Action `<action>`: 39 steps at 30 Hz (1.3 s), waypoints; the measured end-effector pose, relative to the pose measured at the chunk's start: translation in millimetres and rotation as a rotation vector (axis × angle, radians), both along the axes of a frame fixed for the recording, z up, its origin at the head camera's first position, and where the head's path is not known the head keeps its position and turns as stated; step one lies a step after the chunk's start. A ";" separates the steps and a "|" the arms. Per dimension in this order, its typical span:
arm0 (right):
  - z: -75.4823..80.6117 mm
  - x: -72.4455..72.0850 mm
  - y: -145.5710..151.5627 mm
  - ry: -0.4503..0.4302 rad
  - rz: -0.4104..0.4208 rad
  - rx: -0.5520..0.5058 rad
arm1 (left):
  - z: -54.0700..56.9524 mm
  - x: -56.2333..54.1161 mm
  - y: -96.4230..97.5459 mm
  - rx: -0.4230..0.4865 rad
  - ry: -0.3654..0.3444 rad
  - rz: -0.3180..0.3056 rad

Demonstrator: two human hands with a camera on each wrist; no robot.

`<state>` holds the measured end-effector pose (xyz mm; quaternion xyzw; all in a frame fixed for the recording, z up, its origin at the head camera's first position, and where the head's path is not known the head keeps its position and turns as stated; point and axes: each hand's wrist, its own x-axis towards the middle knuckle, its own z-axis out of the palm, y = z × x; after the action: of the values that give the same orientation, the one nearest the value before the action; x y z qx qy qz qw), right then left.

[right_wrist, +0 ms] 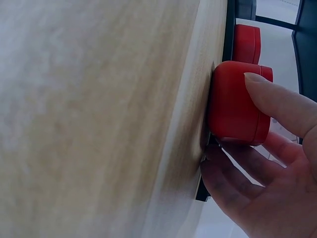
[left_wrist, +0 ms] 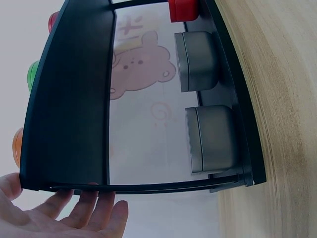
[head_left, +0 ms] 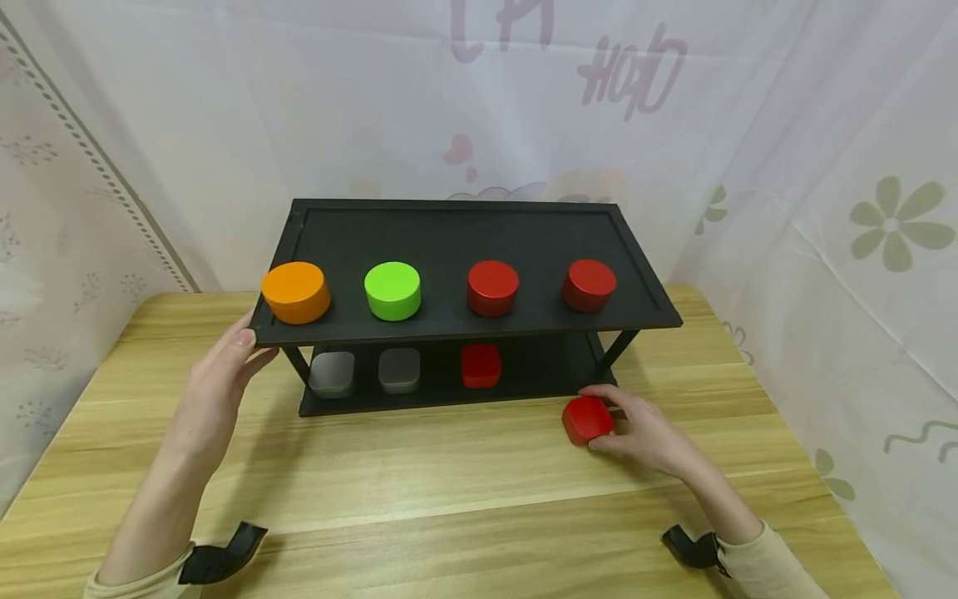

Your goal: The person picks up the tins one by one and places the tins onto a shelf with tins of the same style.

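A black two-tier shelf [head_left: 449, 241] stands on the wooden table. My left hand [head_left: 224, 366] holds the left front corner of its upper tier, thumb on the edge and fingers below. In the left wrist view, the fingers [left_wrist: 81, 210] lie along the shelf's end. My right hand [head_left: 636, 428] pinches a red rounded-square box [head_left: 587, 419] between thumb and fingers, just in front of the lower tier's right end. The right wrist view shows the thumb on this lidded red box [right_wrist: 235, 104]. Another red box [head_left: 481, 366] sits on the lower tier, left of the held one.
On the upper tier stand round boxes: orange [head_left: 296, 293], green [head_left: 392, 291], red [head_left: 492, 289] and another red one [head_left: 589, 285]. Two grey rounded-square boxes [head_left: 333, 373] are on the lower tier's left. A patterned white curtain [head_left: 374, 100] hangs behind and beside the table [head_left: 419, 499].
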<state>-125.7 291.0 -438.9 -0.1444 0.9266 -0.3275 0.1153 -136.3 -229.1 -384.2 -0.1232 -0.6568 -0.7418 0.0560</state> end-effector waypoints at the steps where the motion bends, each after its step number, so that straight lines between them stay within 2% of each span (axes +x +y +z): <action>1: 0.0 0.1 0.1 -0.001 0.001 -0.002 | -0.2 0.1 0.0 0.000 0.000 0.000; 24: 1.4 0.8 0.7 0.001 -0.007 -0.068 | -0.7 -0.2 -0.7 -0.002 -0.004 -0.001; 39: 4.4 -5.2 3.4 0.015 -0.037 -0.060 | 0.3 0.3 -0.2 -0.005 -0.007 -0.003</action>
<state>-131.0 294.4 -434.5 -0.1333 0.9198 -0.3560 0.0977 -136.0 -229.4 -383.9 -0.1216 -0.6585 -0.7408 0.0523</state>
